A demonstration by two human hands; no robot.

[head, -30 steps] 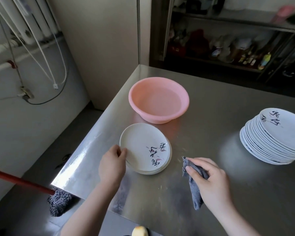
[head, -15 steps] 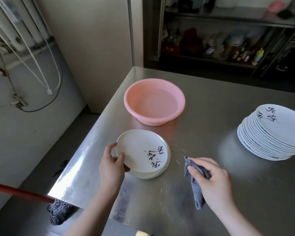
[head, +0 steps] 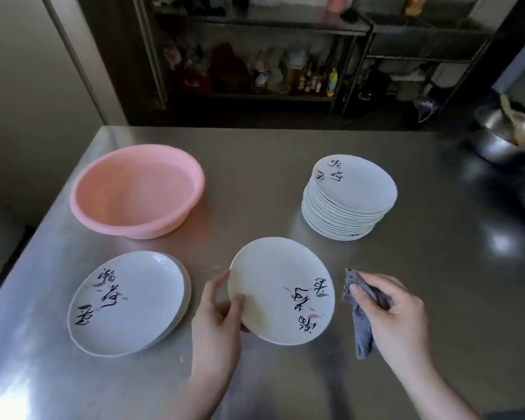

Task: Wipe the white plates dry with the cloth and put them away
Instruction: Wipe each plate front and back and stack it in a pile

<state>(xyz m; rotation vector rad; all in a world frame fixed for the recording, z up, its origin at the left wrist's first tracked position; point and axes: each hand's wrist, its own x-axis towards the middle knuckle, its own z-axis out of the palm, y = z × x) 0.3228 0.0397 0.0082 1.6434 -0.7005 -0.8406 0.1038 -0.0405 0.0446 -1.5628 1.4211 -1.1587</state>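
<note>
While my left hand (head: pixel 217 324) grips the plate (head: pixel 281 291) by its left rim, thumb on the face and fingers curled beneath, the plate sits tilted above the table (head: pixel 437 283) between my two hands. My right hand (head: pixel 397 316) pinches the grey cloth (head: pixel 362 313), which hangs just beside the plate's right edge, so that hand is the nearer one for wiping; I judge a short move leftward brings cloth onto plate. To my left lies a short pile of plates (head: pixel 128 301), probably unwiped. Beyond my right hand stands the tall stack (head: pixel 350 197). The pink basin (head: pixel 138 190) seems to hold clear water, though I cannot be sure.
</note>
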